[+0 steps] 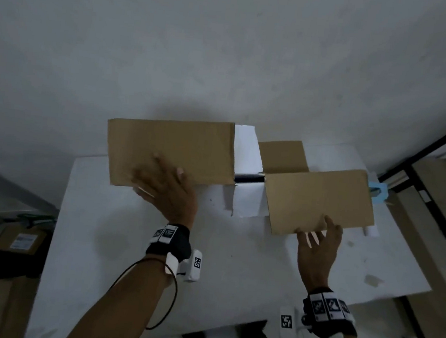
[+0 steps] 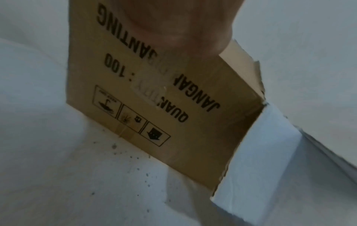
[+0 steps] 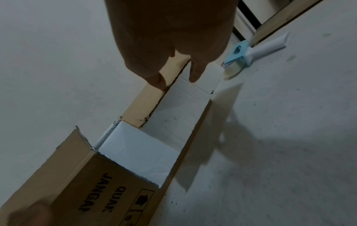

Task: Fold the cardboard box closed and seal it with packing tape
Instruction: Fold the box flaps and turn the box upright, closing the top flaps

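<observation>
A long brown cardboard box (image 1: 283, 154) with a white inside lies open on the white table (image 1: 115, 254). My left hand (image 1: 165, 185) rests with spread fingers on the box's left brown panel (image 1: 172, 147). In the left wrist view my palm lies against a printed panel (image 2: 135, 97). My right hand (image 1: 319, 232) holds the near edge of the right flap (image 1: 320, 197), thumb on top and fingers beneath. In the right wrist view the fingertips (image 3: 158, 82) touch that flap's edge above the white inside (image 3: 173, 116). A blue and white tape dispenser (image 1: 377, 193) (image 3: 241, 56) lies past the box's right end.
A grey wall stands close behind the table. Small tape scraps (image 1: 373, 280) lie near the table's right edge. A brown parcel with a label (image 1: 18, 241) sits on the floor at the left. Wooden boards and a dark frame (image 1: 437, 189) stand at the right.
</observation>
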